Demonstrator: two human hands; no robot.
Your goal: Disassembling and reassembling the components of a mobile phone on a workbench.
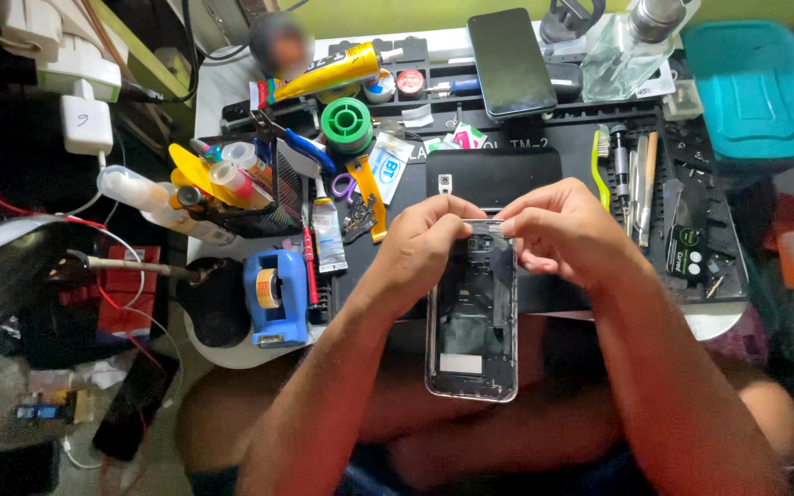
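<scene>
Left hand (pixel 422 250) and right hand (pixel 567 231) pinch the top edge of an opened phone (pixel 473 317), which hangs toward six o'clock below them.

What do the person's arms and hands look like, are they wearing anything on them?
Both arms are bare from above the elbows down: no sleeves show. The left hand and right hand wear no gloves, and no rings, watch or wrist strap can be seen. Fingernails look short and unpainted. No marks or bandages are visible.
</scene>
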